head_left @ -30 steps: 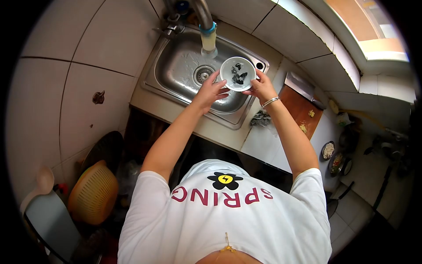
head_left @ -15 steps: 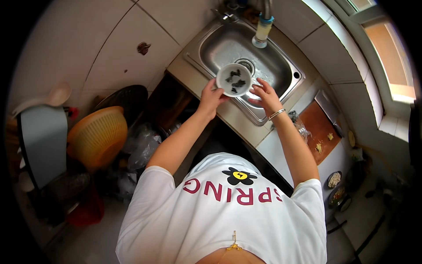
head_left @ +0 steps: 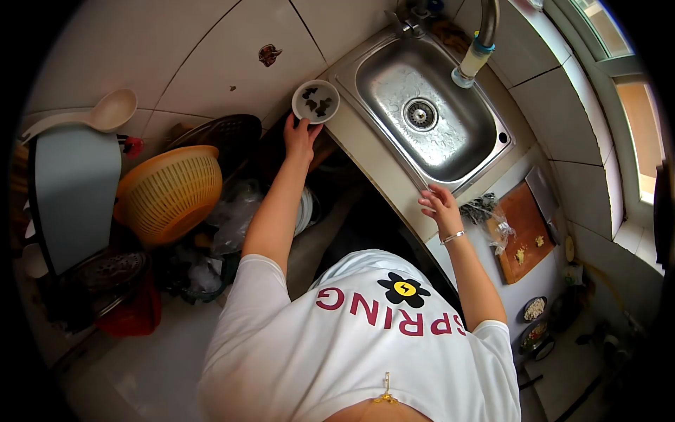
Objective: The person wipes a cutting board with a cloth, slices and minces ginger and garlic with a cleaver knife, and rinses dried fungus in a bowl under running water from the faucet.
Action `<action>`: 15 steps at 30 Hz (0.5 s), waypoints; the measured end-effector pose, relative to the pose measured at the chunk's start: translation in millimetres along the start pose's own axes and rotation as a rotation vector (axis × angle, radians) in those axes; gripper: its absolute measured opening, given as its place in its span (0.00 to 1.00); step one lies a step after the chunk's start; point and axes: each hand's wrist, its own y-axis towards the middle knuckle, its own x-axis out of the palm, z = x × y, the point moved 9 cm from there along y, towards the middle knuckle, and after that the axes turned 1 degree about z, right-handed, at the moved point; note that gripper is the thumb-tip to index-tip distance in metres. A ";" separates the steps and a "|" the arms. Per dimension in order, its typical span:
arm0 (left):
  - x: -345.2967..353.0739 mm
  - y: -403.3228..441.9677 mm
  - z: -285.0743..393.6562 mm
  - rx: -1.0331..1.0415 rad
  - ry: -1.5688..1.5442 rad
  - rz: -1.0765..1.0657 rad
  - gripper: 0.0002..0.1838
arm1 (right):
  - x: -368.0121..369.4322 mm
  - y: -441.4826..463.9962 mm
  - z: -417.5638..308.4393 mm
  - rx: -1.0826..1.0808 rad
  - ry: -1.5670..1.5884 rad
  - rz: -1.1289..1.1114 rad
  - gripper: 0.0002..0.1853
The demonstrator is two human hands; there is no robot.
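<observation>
My left hand (head_left: 302,138) grips the near rim of a small white bowl (head_left: 297,103), out to the left of the sink and by the tiled wall. Several dark, wrinkled pieces (head_left: 323,107) that look like black fungus lie in the bowl with what looks like water. The bowl is at the left end of the counter (head_left: 343,125); whether it rests there I cannot tell. My right hand (head_left: 441,204), its fingers loosely apart, holds nothing and is over the front edge by the sink's near corner. The steel sink (head_left: 394,91) has a wet basin and a drain strainer (head_left: 420,114).
A tap with a filter (head_left: 472,65) hangs over the sink. To the right are a cutting board (head_left: 517,228) with chopped bits, a cleaver (head_left: 541,193) and crumpled plastic (head_left: 481,209). An orange colander (head_left: 169,193), a ladle (head_left: 112,110) and plastic bags (head_left: 235,211) crowd the left.
My left hand has carried the white bowl leftward, from over the sink's edge to the counter's left end. My right hand has drawn back from beside the bowl towards me.
</observation>
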 end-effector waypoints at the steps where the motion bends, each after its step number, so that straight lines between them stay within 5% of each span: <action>1: -0.9 4.3 -1.2 -0.001 -0.012 0.011 0.31 | -2.3 -2.6 2.7 -0.001 0.005 -0.004 0.18; 10: 3.7 23.9 -11.4 -0.001 -0.093 0.000 0.32 | -21.0 -25.6 23.4 0.025 0.034 0.033 0.16; 15: -34.1 29.6 -44.3 -0.176 -0.090 0.032 0.21 | -45.5 -33.1 48.1 -0.083 -0.134 0.082 0.14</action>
